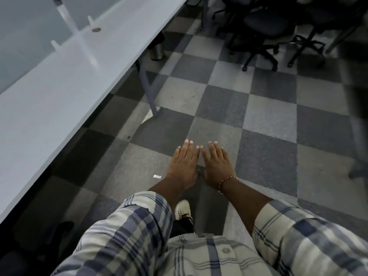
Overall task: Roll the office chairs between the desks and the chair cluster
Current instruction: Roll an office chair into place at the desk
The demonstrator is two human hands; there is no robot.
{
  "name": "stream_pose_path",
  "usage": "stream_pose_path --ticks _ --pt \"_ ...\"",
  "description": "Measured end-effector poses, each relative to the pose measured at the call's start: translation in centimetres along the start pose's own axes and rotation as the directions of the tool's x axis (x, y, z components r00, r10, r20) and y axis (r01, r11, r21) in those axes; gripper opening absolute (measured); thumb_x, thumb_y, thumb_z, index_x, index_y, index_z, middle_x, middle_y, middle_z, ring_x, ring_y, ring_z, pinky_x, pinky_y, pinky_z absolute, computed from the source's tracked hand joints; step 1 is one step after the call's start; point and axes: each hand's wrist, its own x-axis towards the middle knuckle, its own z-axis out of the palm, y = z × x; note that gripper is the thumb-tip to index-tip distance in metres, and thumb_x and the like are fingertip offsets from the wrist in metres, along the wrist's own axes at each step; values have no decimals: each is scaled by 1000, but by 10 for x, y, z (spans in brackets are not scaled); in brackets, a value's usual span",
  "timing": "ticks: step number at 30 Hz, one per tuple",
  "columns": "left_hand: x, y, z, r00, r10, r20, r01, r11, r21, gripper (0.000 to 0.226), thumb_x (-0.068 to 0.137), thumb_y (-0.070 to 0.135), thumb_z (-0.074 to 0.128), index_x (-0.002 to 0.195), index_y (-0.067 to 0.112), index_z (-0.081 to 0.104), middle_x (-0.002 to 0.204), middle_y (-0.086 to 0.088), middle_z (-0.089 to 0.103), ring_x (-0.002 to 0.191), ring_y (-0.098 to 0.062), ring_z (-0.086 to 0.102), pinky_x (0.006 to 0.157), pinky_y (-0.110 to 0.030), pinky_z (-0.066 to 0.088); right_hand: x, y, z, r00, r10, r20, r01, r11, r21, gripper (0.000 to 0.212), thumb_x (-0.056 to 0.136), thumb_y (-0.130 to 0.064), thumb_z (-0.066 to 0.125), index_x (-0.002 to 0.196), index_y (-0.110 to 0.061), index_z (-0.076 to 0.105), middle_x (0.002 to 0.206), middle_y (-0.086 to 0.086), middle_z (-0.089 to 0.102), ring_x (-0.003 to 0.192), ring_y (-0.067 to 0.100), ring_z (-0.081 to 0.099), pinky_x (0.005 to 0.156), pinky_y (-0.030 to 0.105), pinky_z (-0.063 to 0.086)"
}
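Right now, the long pale grey desk (49,96) runs along the left, with a dark shape (59,228) low beside it that may be a chair arm, though I cannot tell. At centre, over the grey checkered floor tiles (268,116), the left hand (184,166) and right hand (217,166) reach forward side by side, fingers straight, nearly touching, holding nothing. The cluster of black swivel office chairs (264,26) stands well apart at upper right. No chair is in hand; probably this is between trips, with at least 2 chairs waiting.
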Motion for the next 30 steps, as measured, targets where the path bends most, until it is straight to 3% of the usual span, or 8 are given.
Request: stream_pose_path --ticks 7,11,23,30 --pt "128 -20 -48 993 121 -11 -120 992 49 85 98 49 44 157 10 -3 165 -17 -7 151 -32 -14 123 -46 -1 98 44 -40 974 222 -40 -220 975 39 90 92 -41 58 156 -17 0 162 18 -2 150 35 -8 121 47 0" --pt "196 -16 -68 983 181 -15 -180 982 61 81 100 49 38 157 9 -2 164 -18 -8 151 -32 -14 123 -48 0 146 91 -59 953 292 -76 -287 956 65 90 90 -34 61 156 -18 2 163 16 -1 150 34 -7 121 46 0" --pt "433 42 -111 969 246 -3 -246 969 36 80 101 47 39 158 10 -3 164 -16 -11 150 -30 -18 122 -44 -8 284 277 -103 933 353 -75 -350 936 41 91 87 -31 61 156 -19 4 163 15 0 150 32 -6 122 46 2" --pt "553 82 -151 957 283 -63 -280 959 40 81 100 50 38 157 10 -4 165 -17 -8 151 -30 -16 123 -45 -3 355 375 -146 923 375 -82 -372 927 48 94 88 -36 63 156 -18 2 163 16 -1 150 33 -8 122 46 1"
